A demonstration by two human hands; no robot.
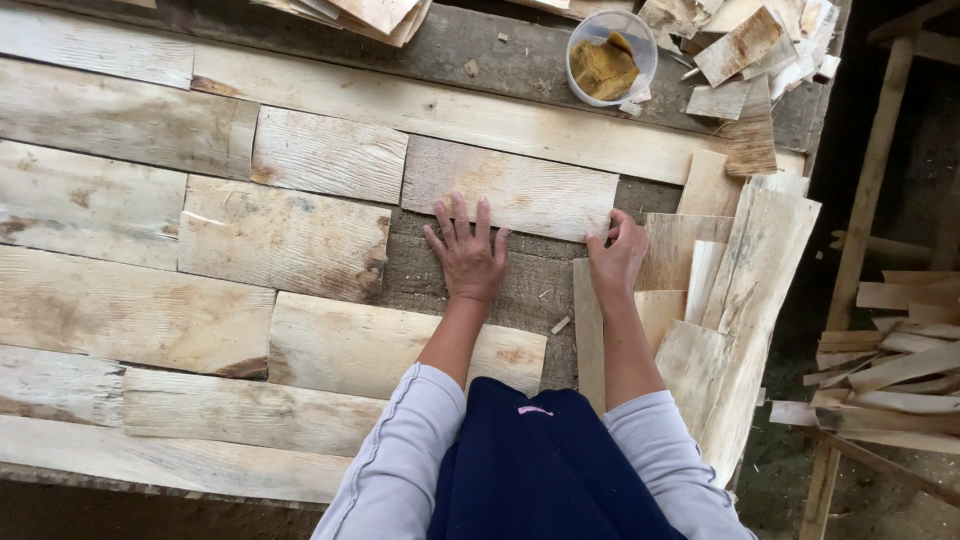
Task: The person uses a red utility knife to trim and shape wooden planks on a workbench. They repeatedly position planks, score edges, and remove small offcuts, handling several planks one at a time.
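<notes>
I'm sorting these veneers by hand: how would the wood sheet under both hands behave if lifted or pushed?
The wood sheet looks thin and flat, so probably light and somewhat bendy. Its rough grain would likely resist sliding on the bench. The ragged edge by the right hand hints it may split; the left hand presses its lower edge.

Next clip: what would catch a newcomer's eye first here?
The patchwork of pale veneer sheets laid edge to edge across the worktable. At its centre the left hand presses flat by the lower edge of one sheet, while the right hand touches its right corner. At top, a clear tub holds something brownish-yellow, beside a stack of scraps.
</notes>
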